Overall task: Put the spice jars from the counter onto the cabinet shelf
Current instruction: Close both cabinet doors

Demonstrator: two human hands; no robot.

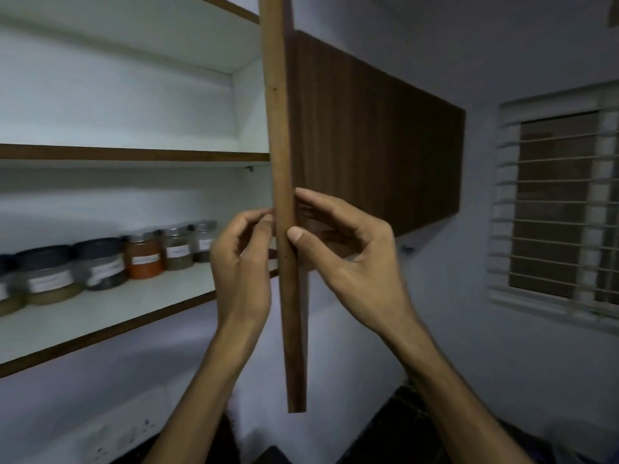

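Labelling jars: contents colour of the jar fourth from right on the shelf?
Orange-red, in the spice jar, head view.

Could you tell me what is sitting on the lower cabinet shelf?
A row of labelled spice jars stands on the lower shelf, including an orange-filled jar. The left hand and the door edge cover the shelf's right end, and the row runs out of frame leftward.

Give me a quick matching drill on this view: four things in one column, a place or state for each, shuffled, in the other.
Things:
1. orange spice jar
2. cabinet door
3. upper shelf
4. window

Places or states:
A. open, its edge held by both hands
B. far right, on the wall
C. in the row on the lower shelf
D. nothing visible on it

Pairs: 1-C, 2-A, 3-D, 4-B
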